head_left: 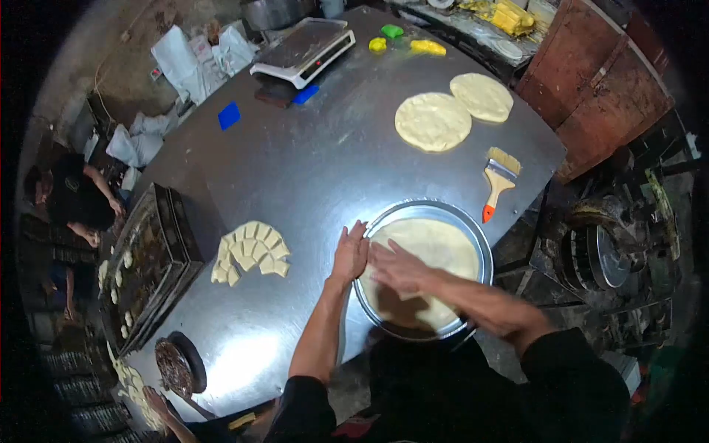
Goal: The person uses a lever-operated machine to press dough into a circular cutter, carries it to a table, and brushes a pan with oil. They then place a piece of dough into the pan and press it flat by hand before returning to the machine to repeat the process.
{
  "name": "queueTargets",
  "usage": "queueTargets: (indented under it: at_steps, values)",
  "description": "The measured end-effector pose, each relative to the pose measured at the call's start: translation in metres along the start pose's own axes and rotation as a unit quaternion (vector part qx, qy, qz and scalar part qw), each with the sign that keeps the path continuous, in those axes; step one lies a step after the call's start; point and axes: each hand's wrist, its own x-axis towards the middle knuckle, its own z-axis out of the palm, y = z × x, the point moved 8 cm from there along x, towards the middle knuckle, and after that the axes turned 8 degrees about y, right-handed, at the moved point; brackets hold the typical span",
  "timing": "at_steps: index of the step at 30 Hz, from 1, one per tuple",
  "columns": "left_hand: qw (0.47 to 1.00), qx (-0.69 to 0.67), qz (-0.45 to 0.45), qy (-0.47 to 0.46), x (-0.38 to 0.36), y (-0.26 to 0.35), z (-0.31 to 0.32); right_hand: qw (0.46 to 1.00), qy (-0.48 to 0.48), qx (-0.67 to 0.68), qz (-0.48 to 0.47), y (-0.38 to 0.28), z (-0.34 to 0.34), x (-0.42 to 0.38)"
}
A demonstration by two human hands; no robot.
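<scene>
A round metal pan (485,251) stands at the table's near edge, with a flat sheet of pale dough (443,247) inside. My left hand (350,255) lies against the pan's left rim, fingers stretched out. Over the left part of the dough, my right hand (399,267) is spread flat with the palm down, slightly blurred; it appears to touch the dough. To the right of the pan lies a wide brush (501,181) with a wooden handle and orange tip. Cut dough pieces (252,249) sit in a cluster to the left.
Two dough discs (433,122) lie at the back right of the metal table (332,170). A scale (306,53) and a blue scraper (229,116) are farther back. Stacked trays (151,258) and a bowl of dark filling (176,367) stand left, near other people (80,192).
</scene>
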Motion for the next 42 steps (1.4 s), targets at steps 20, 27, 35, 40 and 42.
queueTargets:
  at_steps: [20,27,35,40,42]
  values:
    - [0.973,0.199,0.113,-0.006,-0.060,0.056,0.036,0.989,0.023,-0.144,0.025,0.044,-0.053,-0.027]
    - [0.986,0.021,-0.031,0.164,-0.015,0.018,-0.061,0.980,0.022,-0.184,0.065,0.028,-0.044,-0.005]
    - [0.981,0.063,-0.178,0.039,-0.081,-0.026,-0.057,0.983,0.002,-0.181,0.008,-0.032,0.022,0.025]
    - [0.988,0.000,-0.114,0.102,-0.059,-0.026,-0.047,0.956,0.007,-0.242,-0.167,-0.077,0.073,-0.013]
    - [0.982,-0.020,-0.116,0.149,-0.069,-0.035,-0.055,0.991,-0.071,-0.049,-0.101,-0.066,0.051,0.002]
